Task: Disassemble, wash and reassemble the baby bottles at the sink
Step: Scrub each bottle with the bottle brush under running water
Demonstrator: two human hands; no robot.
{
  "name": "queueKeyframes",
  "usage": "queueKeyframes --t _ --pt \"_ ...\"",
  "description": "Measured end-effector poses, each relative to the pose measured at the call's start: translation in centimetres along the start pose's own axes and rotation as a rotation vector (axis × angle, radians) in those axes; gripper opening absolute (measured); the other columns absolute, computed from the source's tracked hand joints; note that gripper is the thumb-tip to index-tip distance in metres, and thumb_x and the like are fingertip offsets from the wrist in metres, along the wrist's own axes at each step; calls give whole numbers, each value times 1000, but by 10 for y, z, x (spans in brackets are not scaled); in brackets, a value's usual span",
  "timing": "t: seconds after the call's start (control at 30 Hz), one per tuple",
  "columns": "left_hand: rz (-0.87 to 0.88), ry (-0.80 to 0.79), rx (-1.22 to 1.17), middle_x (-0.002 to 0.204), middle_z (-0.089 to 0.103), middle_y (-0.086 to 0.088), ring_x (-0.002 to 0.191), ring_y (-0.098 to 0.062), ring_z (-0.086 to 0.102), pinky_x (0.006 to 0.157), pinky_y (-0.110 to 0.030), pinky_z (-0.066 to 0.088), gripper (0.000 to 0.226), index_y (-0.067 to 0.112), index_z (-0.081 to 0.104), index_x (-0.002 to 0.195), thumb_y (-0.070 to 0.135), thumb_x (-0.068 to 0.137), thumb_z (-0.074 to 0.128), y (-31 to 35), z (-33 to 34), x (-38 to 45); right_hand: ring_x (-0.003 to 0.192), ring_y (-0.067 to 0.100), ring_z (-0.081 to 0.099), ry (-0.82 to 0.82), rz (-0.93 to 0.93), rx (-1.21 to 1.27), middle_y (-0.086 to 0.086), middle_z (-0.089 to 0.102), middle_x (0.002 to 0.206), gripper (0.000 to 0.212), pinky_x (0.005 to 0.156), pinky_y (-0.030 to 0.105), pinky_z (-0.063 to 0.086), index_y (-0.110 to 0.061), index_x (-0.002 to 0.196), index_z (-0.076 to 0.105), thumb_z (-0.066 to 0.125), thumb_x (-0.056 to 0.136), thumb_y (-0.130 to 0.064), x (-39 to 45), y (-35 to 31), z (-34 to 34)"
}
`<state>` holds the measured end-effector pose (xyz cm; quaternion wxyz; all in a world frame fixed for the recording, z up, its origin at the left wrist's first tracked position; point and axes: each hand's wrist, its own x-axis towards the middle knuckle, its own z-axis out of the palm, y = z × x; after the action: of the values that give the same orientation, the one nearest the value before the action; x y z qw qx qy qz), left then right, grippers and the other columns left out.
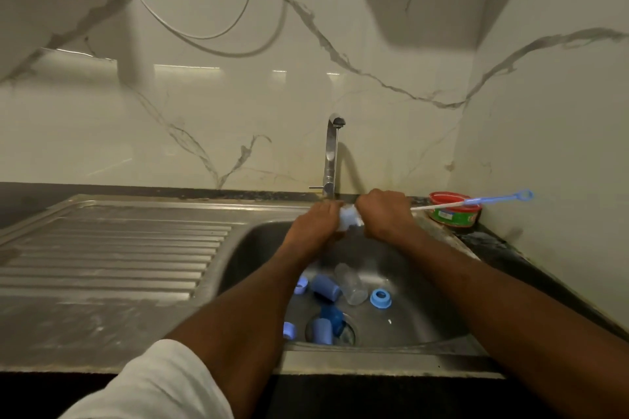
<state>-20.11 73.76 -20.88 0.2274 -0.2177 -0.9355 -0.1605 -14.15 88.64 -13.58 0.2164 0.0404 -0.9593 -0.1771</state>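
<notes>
While left hand point(315, 223) grips the sideways bottle point(349, 218), right hand point(386, 214) holds the right-pointing brush point(476, 202)

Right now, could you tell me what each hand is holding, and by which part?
The left hand grips a small pale blue bottle part by one end; the right hand grips its other end, together with the thin blue-handled bottle brush by its near end.
</notes>
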Motion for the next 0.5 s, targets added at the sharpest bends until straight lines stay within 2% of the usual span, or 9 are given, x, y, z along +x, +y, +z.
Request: queueKeyframes --t 0.1,0.17,0.33,0.5 --pt "-71 -30 84 143 52 -9 127 -24 53 107 -42 45 59 19 45 143 35 92 70 -6 0 -3 93 22 68 -28 -78 -33 4 69 108 37 78 35 53 -22 116 67 77 83 -36 -5 -7 0" --pt "-143 -25 97 139 55 -7 123 -23 54 104 -43 46 56 20 46 138 37 91 71 -12 -1 -6 93 22 68 -13 -66 -30 4 69 108 39 75 33 49 -24 117 66 77 83 -36 -5 3 -2" --pt "-6 55 247 150 46 -7 138 -25 44 115 -51 31 77 21 37 147 41 85 76 -4 -5 -11 94 20 69 -7 -26 -99 2 68 108 30 71 31 41 -24 114 67 74 87 -34 -11 16 -6" --pt "58 84 313 149 47 -7 136 -27 45 111 -51 34 67 20 40 146 30 88 73 5 -11 -6 95 21 70 10 18 -148 0 68 106 27 68 31 42 -27 110 68 73 85 -34 -23 33 -1"
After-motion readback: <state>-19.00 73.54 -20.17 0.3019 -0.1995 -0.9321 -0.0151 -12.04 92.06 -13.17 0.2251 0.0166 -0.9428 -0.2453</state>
